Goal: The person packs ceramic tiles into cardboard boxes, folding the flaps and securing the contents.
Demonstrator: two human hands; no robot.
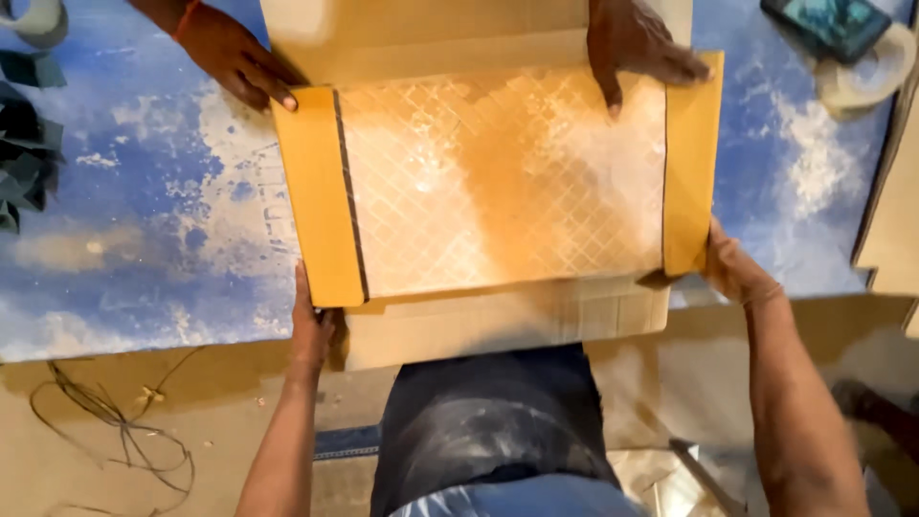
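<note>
Cardboard box (498, 182) gripped at near corners by left hand (311, 330) and right hand (735, 268).

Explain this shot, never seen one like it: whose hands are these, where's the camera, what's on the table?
There is no machine here. One camera sits on a person's head and looks down at their own bare arms. Their left hand and right hand grip the near corners of an open, shallow brown cardboard box with yellow side flaps, holding a pale sheet with a diamond grid pattern. Two more hands at the far edge belong to another person pressing on the same box. It rests on a blue, white-dusted table. Rolls of tape and a dark phone-like slab lie at the far right.
</note>
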